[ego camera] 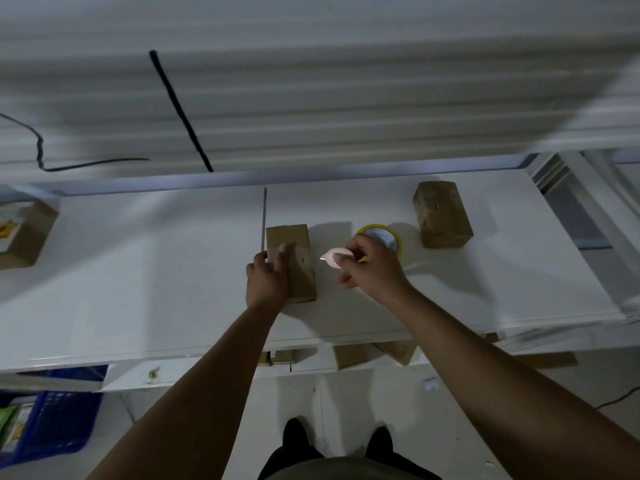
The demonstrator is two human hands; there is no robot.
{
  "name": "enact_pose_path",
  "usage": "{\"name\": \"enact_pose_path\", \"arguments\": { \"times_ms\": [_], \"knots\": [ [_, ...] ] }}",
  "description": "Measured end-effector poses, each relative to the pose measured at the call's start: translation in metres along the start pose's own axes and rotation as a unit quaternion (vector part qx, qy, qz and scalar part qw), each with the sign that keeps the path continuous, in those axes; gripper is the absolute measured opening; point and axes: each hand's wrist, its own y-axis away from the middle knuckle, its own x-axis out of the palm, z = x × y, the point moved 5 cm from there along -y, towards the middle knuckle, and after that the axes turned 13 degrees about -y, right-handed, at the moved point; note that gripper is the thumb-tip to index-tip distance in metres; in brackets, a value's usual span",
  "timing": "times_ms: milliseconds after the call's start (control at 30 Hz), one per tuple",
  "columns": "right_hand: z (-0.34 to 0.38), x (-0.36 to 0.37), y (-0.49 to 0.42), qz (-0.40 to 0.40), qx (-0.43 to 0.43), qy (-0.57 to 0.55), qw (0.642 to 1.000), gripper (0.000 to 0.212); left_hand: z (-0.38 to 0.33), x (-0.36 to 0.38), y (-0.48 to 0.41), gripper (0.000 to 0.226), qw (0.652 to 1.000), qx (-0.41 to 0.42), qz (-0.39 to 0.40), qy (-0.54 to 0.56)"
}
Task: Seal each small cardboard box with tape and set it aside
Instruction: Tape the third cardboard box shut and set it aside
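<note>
We hold the box [301, 268] steady near the middle of the table [138, 271] with our left hand [266, 277], the grip closed on it with the thumb down its left side and the fingers laid over the top. The box's long axis runs straight away from us, and the seam between its flaps seems to follow that line. Our right hand [372, 268] is just to the right of the box and clear of it, pinching a pale strip [334, 257] that we take for tape. Its free end points left toward the box, so we judge the next move to be a short carry leftward across the top. The roll of tape [382, 236] lies right behind the right hand. A second box [441, 216] stands well apart at the far right. A third box [24, 233] at the left edge carries a label with a yellow picture, too blurred to read. We can read no writing or brand anywhere.
</note>
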Motion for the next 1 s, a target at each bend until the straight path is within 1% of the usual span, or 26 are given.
{"name": "enact_pose_path", "arguments": {
  "times_ms": [100,200,267,333,400,467,567,633,700,767,833,933,1000],
  "knots": [
    [-0.002,0.028,-0.011,-0.034,-0.028,0.066,0.997,0.022,-0.001,0.0,0.001,0.083,1.0,0.0,-0.008,-0.004],
    [-0.008,0.039,-0.014,-0.066,-0.082,0.169,0.98,0.025,-0.003,0.001,0.003,0.079,1.0,-0.003,-0.013,-0.009],
    [-0.011,0.04,-0.008,-0.083,-0.12,0.168,0.975,0.03,-0.004,0.001,0.004,0.077,1.0,-0.004,-0.016,-0.01],
    [-0.014,0.034,0.0,-0.12,-0.152,0.139,0.971,0.032,-0.005,0.002,0.005,0.076,1.0,-0.006,-0.016,-0.008],
    [-0.019,0.031,0.001,-0.135,-0.161,0.13,0.969,0.034,-0.004,0.001,0.006,0.077,1.0,-0.005,-0.018,-0.008],
    [-0.024,0.035,-0.004,-0.107,-0.144,0.147,0.973,0.035,-0.005,0.0,0.008,0.077,1.0,-0.004,-0.021,-0.014],
    [-0.032,0.043,-0.01,-0.027,-0.086,0.187,0.978,0.033,-0.006,0.0,0.007,0.077,1.0,-0.006,-0.021,-0.021],
    [-0.037,0.043,-0.008,0.036,-0.06,0.23,0.971,0.027,-0.007,0.0,0.007,0.077,1.0,-0.008,-0.022,-0.014],
    [-0.045,0.035,-0.002,0.071,-0.036,0.245,0.966,0.025,-0.008,0.0,0.009,0.076,1.0,-0.013,-0.023,0.003],
    [-0.052,0.021,0.005,0.069,-0.026,0.258,0.963,0.029,-0.008,0.0,0.009,0.077,0.999,-0.021,-0.023,0.019],
    [-0.058,0.007,0.014,0.066,-0.03,0.305,0.95,0.032,-0.004,-0.002,0.008,0.077,0.997,-0.04,-0.016,0.065],
    [-0.06,-0.006,0.023,0.057,-0.068,0.4,0.912,0.041,0.0,-0.017,0.014,0.062,0.976,-0.066,-0.012,0.208],
    [-0.054,-0.01,0.025,0.037,-0.065,0.448,0.891,0.044,-0.001,-0.031,0.026,0.055,0.967,-0.042,-0.022,0.249]
  ]
}}
